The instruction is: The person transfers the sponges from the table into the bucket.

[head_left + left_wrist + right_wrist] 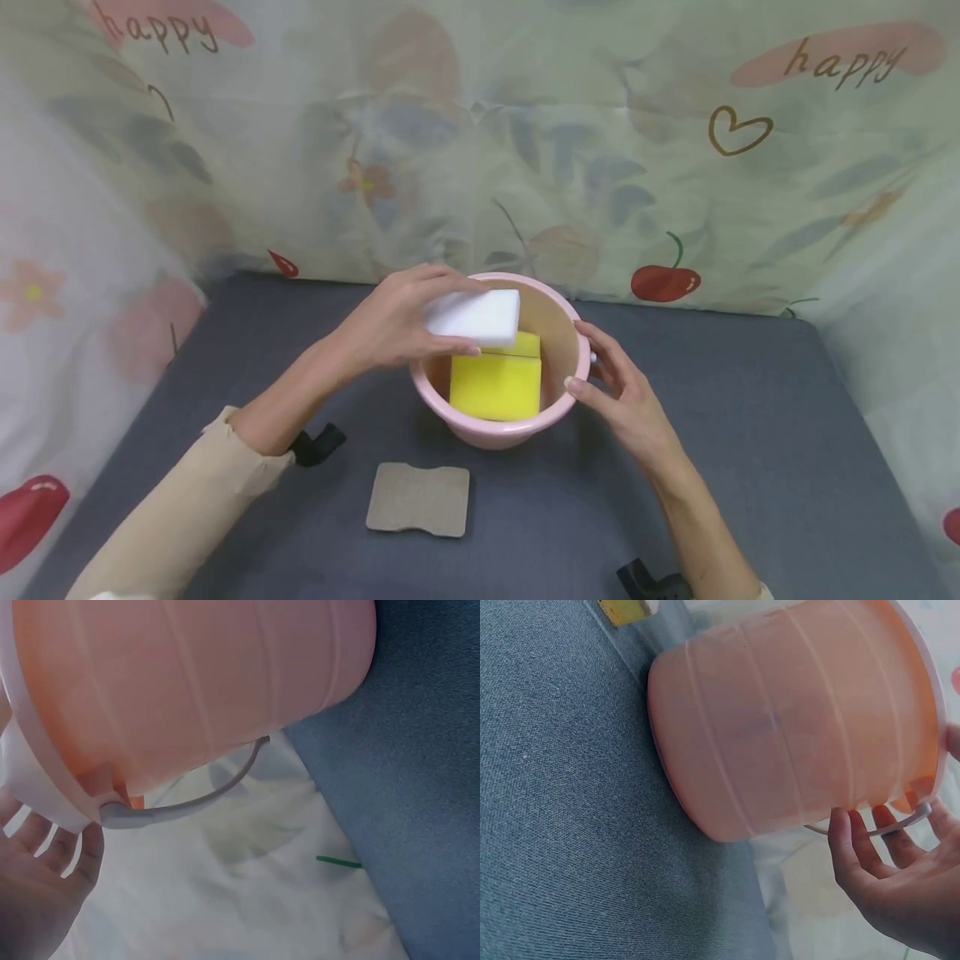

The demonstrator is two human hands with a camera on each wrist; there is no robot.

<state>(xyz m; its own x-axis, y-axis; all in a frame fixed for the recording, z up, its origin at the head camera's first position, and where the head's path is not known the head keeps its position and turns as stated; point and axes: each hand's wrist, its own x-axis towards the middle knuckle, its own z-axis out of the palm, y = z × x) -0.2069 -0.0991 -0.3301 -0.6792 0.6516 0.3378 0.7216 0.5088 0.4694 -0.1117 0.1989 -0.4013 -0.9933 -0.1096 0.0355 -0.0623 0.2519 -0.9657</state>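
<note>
A pink bucket (495,435) stands on the dark table, its mouth facing up. My left hand (408,321) holds a white sponge block (480,317) between thumb and fingers, over the left part of the bucket's mouth. Inside lie yellow sponge blocks (495,387), partly hidden beneath the white one. At the right rim, my right hand (626,400) grips the bucket, thumb at the edge and fingers outside. In the right wrist view, the fingers of the right hand (900,877) lie by the bucket's wall and its pale handle (900,825).
A flat grey-brown cardboard piece (418,500) with notched sides lies in front of the bucket on the dark table cloth (750,467). Printed curtains (480,167) hang behind and at both sides. A small yellow thing (626,609) shows at the right wrist view's top, its kind unclear.
</note>
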